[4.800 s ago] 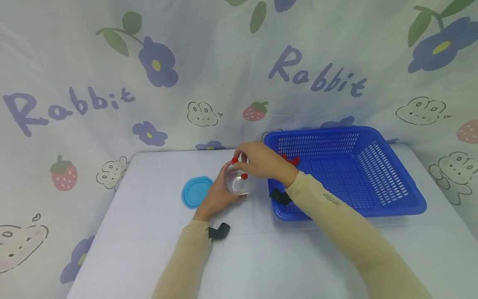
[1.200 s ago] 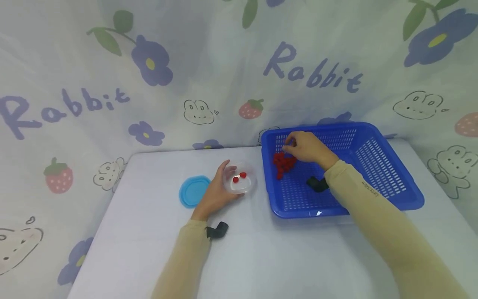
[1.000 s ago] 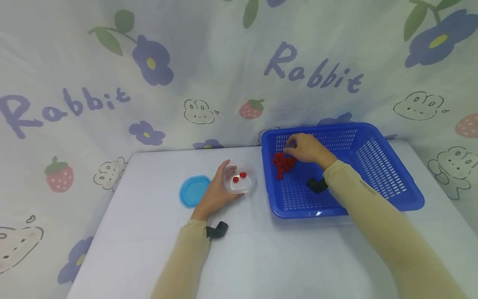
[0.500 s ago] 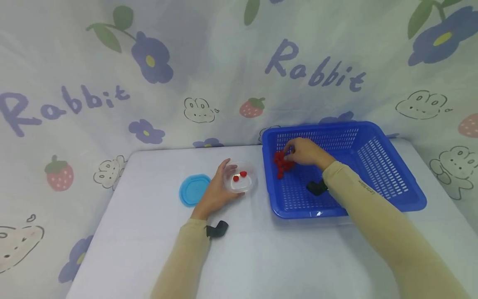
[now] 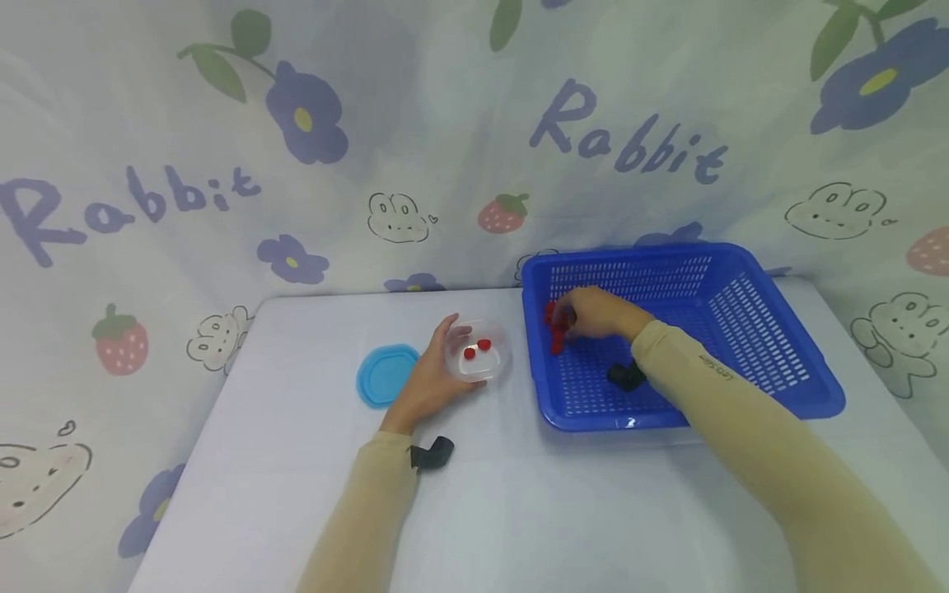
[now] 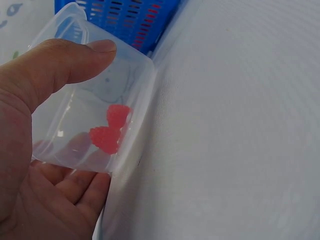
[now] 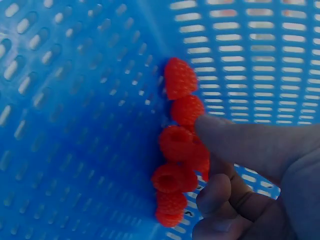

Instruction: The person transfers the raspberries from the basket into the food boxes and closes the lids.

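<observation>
My left hand (image 5: 430, 383) grips a clear plastic tub (image 5: 483, 367) from its left side, thumb on one wall and fingers on the other. Two red raspberries (image 6: 111, 131) lie inside it, near the bottom. My right hand (image 5: 600, 315) reaches down into the blue basket (image 5: 667, 354), at the left end. There, a cluster of several raspberries (image 7: 176, 142) lies along the foot of the wall. In the right wrist view the thumb tip is right at one raspberry, with the other fingers curled beside the cluster. I cannot tell whether they pinch one.
A light blue lid (image 5: 387, 377) lies on the white table (image 5: 519, 511), left of the tub. The perforated basket stands right of the tub, its raised rim between the two hands. A patterned curtain (image 5: 423, 99) hangs behind the table.
Earlier, my right hand held a raspberry over the tub, where one lay; two lie there now. It has since moved right to the basket and lowered onto the raspberries. My left hand keeps its hold.
</observation>
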A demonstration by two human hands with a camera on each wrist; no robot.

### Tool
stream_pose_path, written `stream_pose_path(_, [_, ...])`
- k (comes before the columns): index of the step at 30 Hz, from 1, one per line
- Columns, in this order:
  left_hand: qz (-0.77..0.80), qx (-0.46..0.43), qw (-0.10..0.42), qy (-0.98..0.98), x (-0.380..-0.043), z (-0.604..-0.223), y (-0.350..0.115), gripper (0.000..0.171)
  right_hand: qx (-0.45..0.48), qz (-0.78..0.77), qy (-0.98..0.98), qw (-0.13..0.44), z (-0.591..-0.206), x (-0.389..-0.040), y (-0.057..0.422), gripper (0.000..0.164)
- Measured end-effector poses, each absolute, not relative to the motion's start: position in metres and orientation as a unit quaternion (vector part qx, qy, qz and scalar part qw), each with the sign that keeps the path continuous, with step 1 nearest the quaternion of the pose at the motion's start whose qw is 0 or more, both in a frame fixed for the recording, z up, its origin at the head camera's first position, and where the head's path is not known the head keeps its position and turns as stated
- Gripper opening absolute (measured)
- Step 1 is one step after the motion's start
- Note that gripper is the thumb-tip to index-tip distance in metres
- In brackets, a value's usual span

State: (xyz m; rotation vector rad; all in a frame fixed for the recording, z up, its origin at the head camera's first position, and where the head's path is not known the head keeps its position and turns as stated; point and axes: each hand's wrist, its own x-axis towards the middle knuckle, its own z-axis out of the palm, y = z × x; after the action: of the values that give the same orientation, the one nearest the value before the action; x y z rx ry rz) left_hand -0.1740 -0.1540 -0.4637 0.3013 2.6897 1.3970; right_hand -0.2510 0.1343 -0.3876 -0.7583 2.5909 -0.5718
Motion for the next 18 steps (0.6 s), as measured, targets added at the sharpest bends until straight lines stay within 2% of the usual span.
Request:
stream_pose_path(8, [0.456,0.099,0.047,0.883,-0.173,-0.463,-0.155,0.104,-0.314,-0.183,0.913,0.185,-0.397,-0.253,0.128,0.027])
stream_pose_path(18, [0.456,0.104,0.051,0.882,-0.173,-0.461,-0.154,0.104,-0.305,-0.159,0.920,0.187,-0.401,-0.255,0.125,0.025])
